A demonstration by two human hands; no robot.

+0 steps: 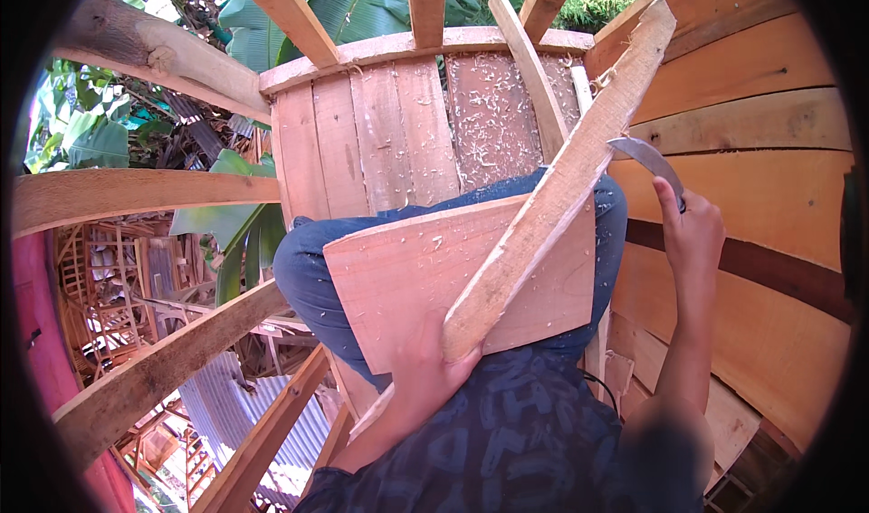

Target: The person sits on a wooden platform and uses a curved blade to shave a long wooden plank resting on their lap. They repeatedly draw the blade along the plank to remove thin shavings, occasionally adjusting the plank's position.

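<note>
A long rough wooden plank (566, 173) slants from my lap up to the far right, its upper end jagged. My left hand (425, 373) is closed round its near end. In my right hand (692, 223) is a curved knife (652, 161), gripped by its handle. The tip of the blade lies at the plank's right edge, in the upper half; whether it touches the wood I cannot tell. Beneath the plank, a flat wooden board (398, 287) rests across my crossed legs, with a few shavings on it.
I sit on a platform of wooden boards (339, 146) strewn with curled shavings (493, 124). A narrow wooden strip (529, 78) leans beyond the plank. Wooden beams (145, 201) rise at the left; a plank wall (751, 187) stands close on the right. Corrugated metal sheets (231, 413) lie below, lower left.
</note>
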